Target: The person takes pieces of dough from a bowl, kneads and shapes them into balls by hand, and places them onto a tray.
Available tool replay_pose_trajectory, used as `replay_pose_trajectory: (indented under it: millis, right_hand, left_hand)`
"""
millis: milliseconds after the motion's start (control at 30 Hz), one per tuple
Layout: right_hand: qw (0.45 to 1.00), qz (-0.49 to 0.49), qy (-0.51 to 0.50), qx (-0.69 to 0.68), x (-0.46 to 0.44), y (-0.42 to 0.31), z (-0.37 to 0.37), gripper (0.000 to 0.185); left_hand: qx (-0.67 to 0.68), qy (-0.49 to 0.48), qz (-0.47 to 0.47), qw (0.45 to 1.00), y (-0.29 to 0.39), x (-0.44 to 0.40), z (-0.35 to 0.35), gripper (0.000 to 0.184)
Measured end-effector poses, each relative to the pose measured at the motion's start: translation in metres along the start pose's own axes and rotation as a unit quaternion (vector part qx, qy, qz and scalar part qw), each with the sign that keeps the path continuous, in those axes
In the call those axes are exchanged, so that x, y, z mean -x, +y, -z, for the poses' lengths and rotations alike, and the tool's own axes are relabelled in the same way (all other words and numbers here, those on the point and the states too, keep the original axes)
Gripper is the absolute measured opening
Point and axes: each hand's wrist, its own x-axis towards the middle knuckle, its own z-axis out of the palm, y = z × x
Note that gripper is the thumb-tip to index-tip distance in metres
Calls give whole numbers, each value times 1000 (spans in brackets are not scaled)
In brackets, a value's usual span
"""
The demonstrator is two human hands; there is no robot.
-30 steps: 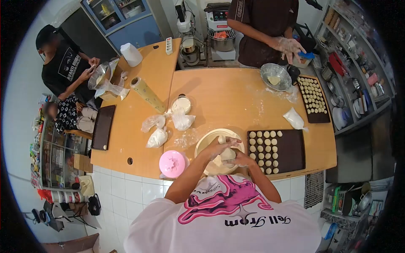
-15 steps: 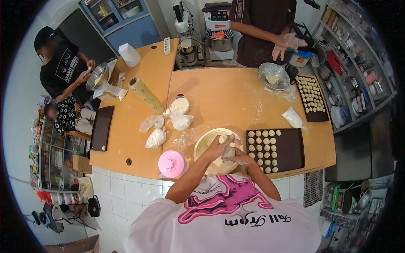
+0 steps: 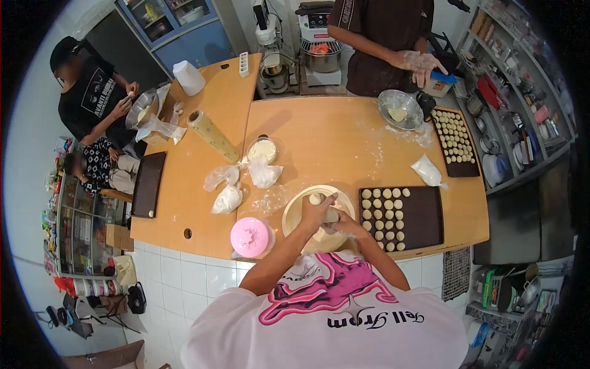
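Note:
Over a cream-coloured bowl point(image 3: 291, 212) at the table's front edge, my two hands work on one lump of pale dough point(image 3: 332, 216). My left hand point(image 3: 315, 213) is wrapped round the dough, with a rounded bit bulging out above the fist. Flour-dusted, my right hand point(image 3: 348, 227) has its fingers closed against the other end of the lump. To the right of the bowl lies a dark baking tray point(image 3: 424, 215) with rows of small dough balls point(image 3: 389, 214) on its left part. A pink lidded container point(image 3: 250, 237) stands left of the bowl.
Bags of white powder point(image 3: 227, 200), a film roll point(image 3: 213, 136) and a white tub point(image 3: 263, 150) sit left of centre. Another filled tray point(image 3: 455, 142) and a metal bowl point(image 3: 400, 111) are far right. Two people stand across the table, handling dough or with floury hands; another sits at left.
My left hand has shifted slightly left and up, closing more tightly round the dough; less of it sticks out above. Across the table, the person's floury hands have moved a little.

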Motion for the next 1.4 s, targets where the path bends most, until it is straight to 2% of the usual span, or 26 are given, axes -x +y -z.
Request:
replay_pose_trajectory:
  millis: [100,167,267,367,467,600,700,800,1000,1200,1300,1400]
  right_hand:
    - [998,45,18,41,-4,5,3,81]
    - [991,51,26,119,5,-13,2,84]
    - [964,69,105,234,14,-26,1,85]
    - [931,191,142,278,21,-49,-3,78]
    - [927,212,122,284,27,-83,-21,62]
    - [883,240,123,385,19,-101,-37,53]
    - [879,258,87,392,9,-103,-37,53]
    - [875,263,62,402,5,-105,-38,52]
    - [862,272,52,425,0,-107,-38,44]
    - [851,268,53,449,-1,-107,-37,42]
    - [855,240,51,457,0,-111,-37,41]
    - [855,232,48,462,-6,-103,-24,35]
  left_hand:
    - [39,95,-2,995,-3,0,-6,30]
    - [33,101,-17,994,-6,0,-7,29]
    - [-7,100,-44,994,-17,-4,0,23]
    - [-59,99,-74,991,-37,-15,11,22]
    - [-122,95,-97,983,-48,-21,19,20]
    - [-209,80,-137,965,-49,-16,21,19]
    - [-172,85,-224,955,-52,-17,19,14]
    - [-247,88,-210,942,-49,-14,22,13]
    - [-247,75,-236,937,-56,-14,22,9]
    - [-200,67,-220,952,-53,-10,19,7]
    - [-226,-34,-165,959,-39,-5,21,14]
    - [-185,-147,-203,950,-47,-14,29,20]
